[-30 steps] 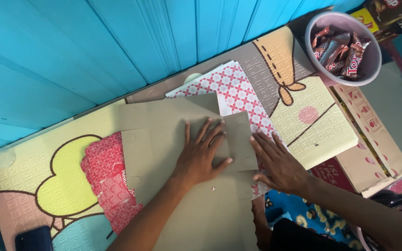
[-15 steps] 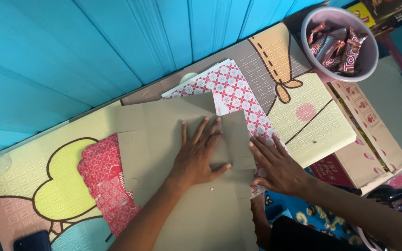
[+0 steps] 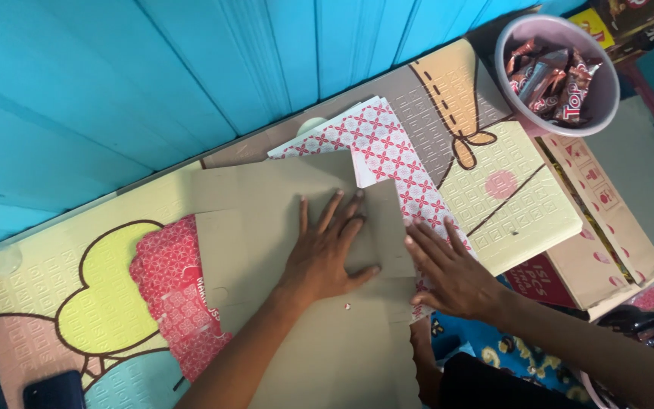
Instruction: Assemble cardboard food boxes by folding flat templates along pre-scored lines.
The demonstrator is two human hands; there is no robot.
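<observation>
Cardboard sheet [image 3: 266,220], flat and brown, lies mid-mat under the spread left hand [image 3: 325,254]; the right hand [image 3: 448,273], flat and unclenched, presses patterned red-white paper [image 3: 387,151] at three o'clock. Pink sweets bowl [image 3: 599,98] sits at two o'clock.

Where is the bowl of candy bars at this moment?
The bowl sits at the top right of the head view, beyond the right hand, on the floor mat's far corner by the blue wall.

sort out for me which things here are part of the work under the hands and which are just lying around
In hand: left hand flat on the brown cardboard sheet; right hand on the red-patterned white sheet at the cardboard's edge.

Lying about: bowl of wrapped sweets, red patterned pack, dark phone, flat cartons, foam mat.
</observation>
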